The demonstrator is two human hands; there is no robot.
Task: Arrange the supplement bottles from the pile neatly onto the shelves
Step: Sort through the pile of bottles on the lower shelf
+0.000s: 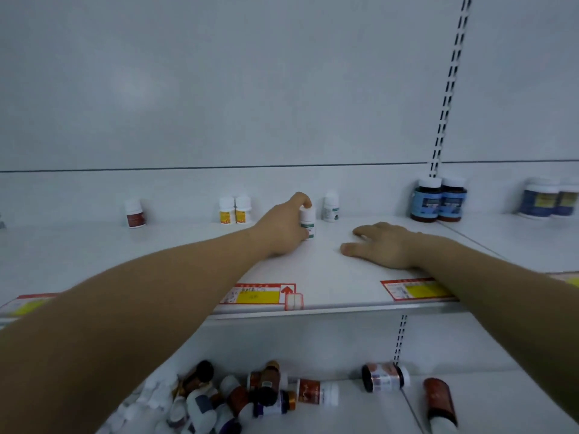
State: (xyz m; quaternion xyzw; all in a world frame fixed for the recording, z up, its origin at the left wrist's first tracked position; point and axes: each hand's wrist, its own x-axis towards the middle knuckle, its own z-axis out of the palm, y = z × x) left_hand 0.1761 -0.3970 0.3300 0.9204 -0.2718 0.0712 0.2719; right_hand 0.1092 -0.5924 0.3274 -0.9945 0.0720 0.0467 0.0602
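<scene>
Lower shelf (360,415), near: one tumbled pile of bottles (219,399). Upper shelf (329,277), far row: one red-label bottle (135,214), two yellow-label bottles (227,211), one green-label bottle (331,209), two blue-label bottles (427,200). Left hand (282,227) grips a second green-label bottle (308,222) upright; right hand (385,245) rests flat, empty.

Left hand (280,228) half hides the white bottle (308,223).
</scene>
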